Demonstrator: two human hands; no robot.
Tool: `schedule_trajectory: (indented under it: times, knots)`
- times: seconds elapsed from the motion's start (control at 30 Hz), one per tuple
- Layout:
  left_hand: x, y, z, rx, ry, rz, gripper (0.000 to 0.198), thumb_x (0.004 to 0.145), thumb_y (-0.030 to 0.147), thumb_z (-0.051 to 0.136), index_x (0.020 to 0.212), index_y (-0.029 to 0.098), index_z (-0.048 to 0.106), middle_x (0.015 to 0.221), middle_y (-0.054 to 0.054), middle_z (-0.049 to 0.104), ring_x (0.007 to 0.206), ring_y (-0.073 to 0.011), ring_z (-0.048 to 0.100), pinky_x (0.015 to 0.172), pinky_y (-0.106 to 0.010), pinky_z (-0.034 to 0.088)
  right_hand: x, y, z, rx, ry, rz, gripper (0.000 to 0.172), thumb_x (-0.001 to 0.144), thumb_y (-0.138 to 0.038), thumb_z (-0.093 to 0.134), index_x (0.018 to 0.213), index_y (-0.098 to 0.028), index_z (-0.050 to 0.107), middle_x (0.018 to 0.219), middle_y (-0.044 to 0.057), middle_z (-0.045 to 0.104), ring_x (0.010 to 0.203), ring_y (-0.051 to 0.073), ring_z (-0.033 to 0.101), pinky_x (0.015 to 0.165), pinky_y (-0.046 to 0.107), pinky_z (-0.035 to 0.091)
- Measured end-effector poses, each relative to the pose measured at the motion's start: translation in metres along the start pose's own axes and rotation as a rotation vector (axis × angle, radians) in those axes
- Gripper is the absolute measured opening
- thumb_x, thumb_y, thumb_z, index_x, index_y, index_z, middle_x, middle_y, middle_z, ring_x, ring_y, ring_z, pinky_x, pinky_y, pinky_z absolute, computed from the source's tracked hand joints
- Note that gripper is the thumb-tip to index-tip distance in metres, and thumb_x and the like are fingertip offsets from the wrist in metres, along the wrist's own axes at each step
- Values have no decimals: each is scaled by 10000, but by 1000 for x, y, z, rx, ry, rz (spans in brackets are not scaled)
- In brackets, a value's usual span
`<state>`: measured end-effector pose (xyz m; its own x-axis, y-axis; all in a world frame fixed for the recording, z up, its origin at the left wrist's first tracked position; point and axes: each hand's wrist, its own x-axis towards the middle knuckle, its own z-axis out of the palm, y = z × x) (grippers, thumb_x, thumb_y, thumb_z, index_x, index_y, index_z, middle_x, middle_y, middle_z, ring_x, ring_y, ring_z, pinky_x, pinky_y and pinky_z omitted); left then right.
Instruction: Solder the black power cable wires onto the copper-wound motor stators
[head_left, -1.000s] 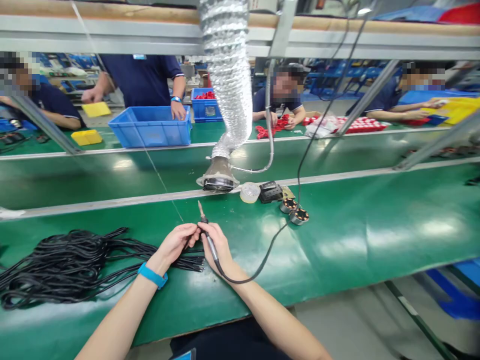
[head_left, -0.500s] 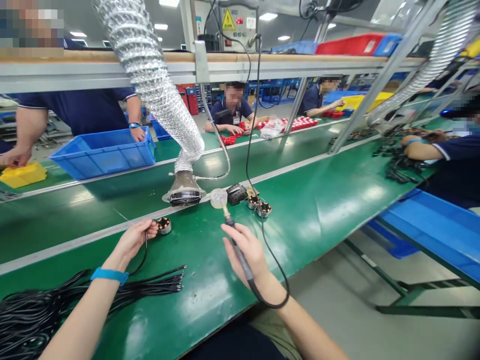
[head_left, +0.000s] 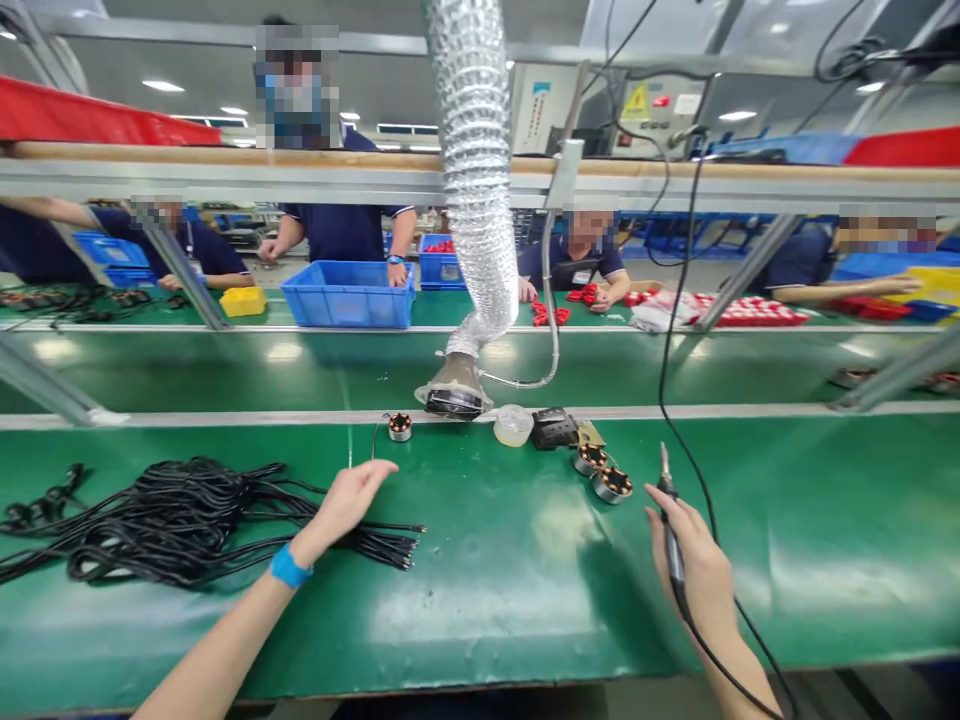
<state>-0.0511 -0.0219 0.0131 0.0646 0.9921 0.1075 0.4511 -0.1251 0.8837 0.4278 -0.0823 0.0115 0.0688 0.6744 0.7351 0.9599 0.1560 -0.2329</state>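
Observation:
My right hand point(head_left: 697, 570) is wrapped round a soldering iron point(head_left: 673, 545), its metal tip pointing up and away from me. Left of that tip, two motor stators point(head_left: 613, 484) with copper windings sit side by side on the green bench. My left hand point(head_left: 358, 500) hovers by the stripped ends of a bundle of black cables point(head_left: 180, 510), fingers stretched to the right, their undersides hidden. Just beyond it lies another stator point(head_left: 400, 428), with a black lead running down behind the hand. Nothing shows between the visible left fingers.
A fume hood point(head_left: 454, 388) on a silver duct point(head_left: 480, 180) hangs over the bench's back strip. Beside it are a round clear container point(head_left: 514, 425) and a black block point(head_left: 555, 428). The iron's cord point(head_left: 664, 370) hangs at right. Co-workers sit and stand across the line near a blue bin point(head_left: 349, 295).
My left hand has let go of the stator, which now lies near the back strip. My right hand has carried the iron rightward, away from the clear container. The view has swung left.

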Motion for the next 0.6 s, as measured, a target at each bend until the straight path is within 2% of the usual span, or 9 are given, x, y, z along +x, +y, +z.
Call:
schedule_trajectory:
  times: [0.1,0.23,0.37,0.47,0.6]
  knots:
    - [-30,-6,6,414,-154,150,392,984,453,431,933,232,750,915,-42,736,847,-210,671,795,-272,473,4,18,32,127,-70,-9,488,935,-494,508,1300,-174,555,1171,141,649,1026,271,667,892,379,528]
    - [-47,-13,0,741,-214,198,327,982,411,476,974,216,737,903,-58,683,795,-195,660,714,-255,459,12,37,64,219,-62,14,599,849,-609,551,1238,-154,567,1098,142,672,950,288,684,879,410,538]
    - [-51,-10,-4,824,-233,211,336,992,400,472,873,196,711,860,-46,632,741,-171,640,647,-237,431,15,50,78,229,-86,81,669,788,-697,548,1199,-172,599,1073,165,672,922,345,673,818,470,538]
    - [-51,-9,-3,852,-224,199,341,992,407,472,879,180,700,881,-53,634,729,-167,632,629,-238,419,13,51,82,230,-62,92,690,752,-735,547,1160,-183,621,1014,176,657,906,394,648,788,535,524]
    - [-53,-8,0,774,-193,181,368,998,411,453,865,176,704,862,-59,644,730,-174,627,650,-248,412,1,28,79,233,-43,117,667,749,-696,595,1157,-168,608,989,163,632,889,364,629,822,529,515]
